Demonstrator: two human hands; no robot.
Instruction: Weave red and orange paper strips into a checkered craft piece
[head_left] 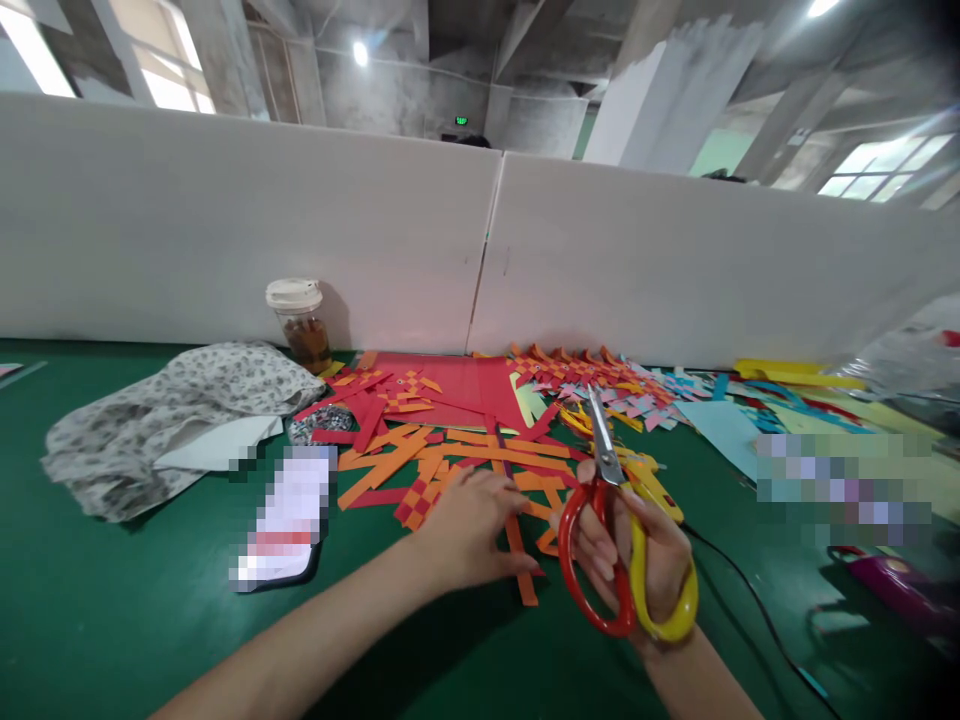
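My right hand (649, 555) is closed around a pair of scissors (607, 455), one handle loop red and the other yellow. The metal blades point up and away from me and look closed together. My left hand (476, 525) hovers palm down at the near edge of a heap of orange and red paper strips (397, 450), its thumb apart from the bent fingers. An orange strip (517, 560) runs lengthwise beside that thumb; whether they touch, I cannot tell. Left of the hand lies an orange and red checkered woven piece (416, 500), partly hidden by it.
A yellow glue gun (649, 480) with a black cord lies behind my right hand. On the left are a phone (289, 515), a patterned cloth (180, 420) and a lidded drink cup (300, 325). Red card (450, 385) and colored papers lie along the white partition (240, 220).
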